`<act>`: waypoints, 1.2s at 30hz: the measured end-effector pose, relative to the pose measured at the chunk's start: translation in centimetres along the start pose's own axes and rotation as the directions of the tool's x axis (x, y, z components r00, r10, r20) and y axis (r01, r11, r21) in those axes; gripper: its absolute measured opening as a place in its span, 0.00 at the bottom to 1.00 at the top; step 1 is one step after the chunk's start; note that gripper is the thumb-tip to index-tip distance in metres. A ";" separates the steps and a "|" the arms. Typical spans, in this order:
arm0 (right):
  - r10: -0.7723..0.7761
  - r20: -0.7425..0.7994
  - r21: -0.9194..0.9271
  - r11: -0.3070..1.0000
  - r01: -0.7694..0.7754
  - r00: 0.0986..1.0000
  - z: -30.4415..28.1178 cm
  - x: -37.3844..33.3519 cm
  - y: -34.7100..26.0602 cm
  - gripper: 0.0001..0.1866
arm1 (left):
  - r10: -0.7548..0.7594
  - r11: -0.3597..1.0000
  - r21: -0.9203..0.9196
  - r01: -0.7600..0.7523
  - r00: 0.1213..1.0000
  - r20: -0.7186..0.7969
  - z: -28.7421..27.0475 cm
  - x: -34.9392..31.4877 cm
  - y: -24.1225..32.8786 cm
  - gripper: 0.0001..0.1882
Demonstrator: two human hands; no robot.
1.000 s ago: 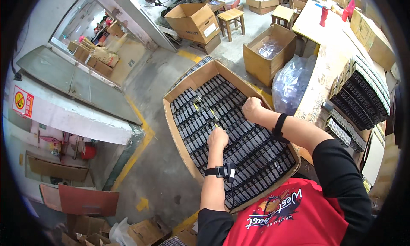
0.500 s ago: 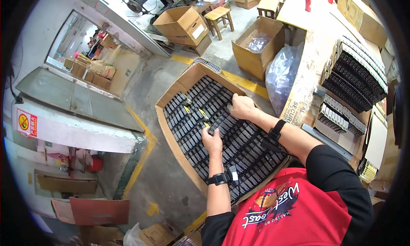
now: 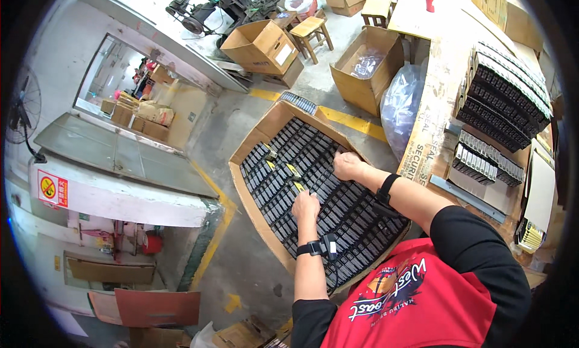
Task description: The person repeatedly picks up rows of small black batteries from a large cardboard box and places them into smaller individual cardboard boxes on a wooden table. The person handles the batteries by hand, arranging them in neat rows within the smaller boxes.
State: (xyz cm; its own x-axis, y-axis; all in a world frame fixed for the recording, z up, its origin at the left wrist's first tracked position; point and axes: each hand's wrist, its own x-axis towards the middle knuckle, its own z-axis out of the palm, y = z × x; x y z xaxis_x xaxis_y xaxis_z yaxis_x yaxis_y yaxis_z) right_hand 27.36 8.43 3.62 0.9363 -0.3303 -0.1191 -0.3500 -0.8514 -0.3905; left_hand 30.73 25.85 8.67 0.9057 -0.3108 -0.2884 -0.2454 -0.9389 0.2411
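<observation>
A large open cardboard box (image 3: 248, 224) holds many rows of small black and grey rectangular pieces (image 3: 356, 206). Over the middle of these rows is my left hand (image 3: 306, 206), its fingers closed; what they hold, if anything, is hidden. Just beyond its fingertips lies a dark piece with yellow on it (image 3: 297, 180). Farther back in the box sits another piece with a yellow strip (image 3: 269, 156). My right hand (image 3: 348, 166) is curled against the pieces near the box's right wall, and its fingertips are too covered to show what they grip. Each wrist wears a black strap.
To the right, a worktable (image 3: 443, 88) carries tall stacks of black pieces (image 3: 503, 100) and a smaller stack (image 3: 482, 158). A clear plastic bag (image 3: 404, 103) and an open carton (image 3: 368, 61) stand beyond the box. A low white wall (image 3: 132, 197) runs along the left.
The whole view has shifted slightly, so the box appears a little lower and farther right. My left hand's fingers have closed up more; my right hand stays by the box's right wall.
</observation>
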 end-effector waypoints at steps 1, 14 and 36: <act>-0.003 0.038 0.026 1.000 0.002 0.999 -0.2 0.0 -0.2 0.21 | 0.027 0.998 0.065 -0.028 0.999 0.020 -0.6 -0.2 0.0 0.18; 0.026 0.073 0.118 0.992 -0.034 0.997 -1.3 0.5 -0.6 0.12 | -0.044 0.996 0.080 0.034 0.990 0.131 -1.7 1.3 3.3 0.13; 0.199 -0.658 0.676 0.582 0.452 0.727 -14.9 -10.9 6.4 0.22 | 0.022 0.367 -0.637 -0.678 0.691 -0.723 -3.6 -8.5 13.0 0.20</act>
State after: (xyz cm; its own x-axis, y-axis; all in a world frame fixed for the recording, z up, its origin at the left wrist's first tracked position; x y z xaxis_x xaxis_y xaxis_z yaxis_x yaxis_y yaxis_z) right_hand 14.53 0.55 15.99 0.5923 -0.6776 0.4359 0.2381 -0.3697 -0.8981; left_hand 21.08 16.78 17.58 0.8699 -0.1290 0.4761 -0.4842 -0.0395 0.8740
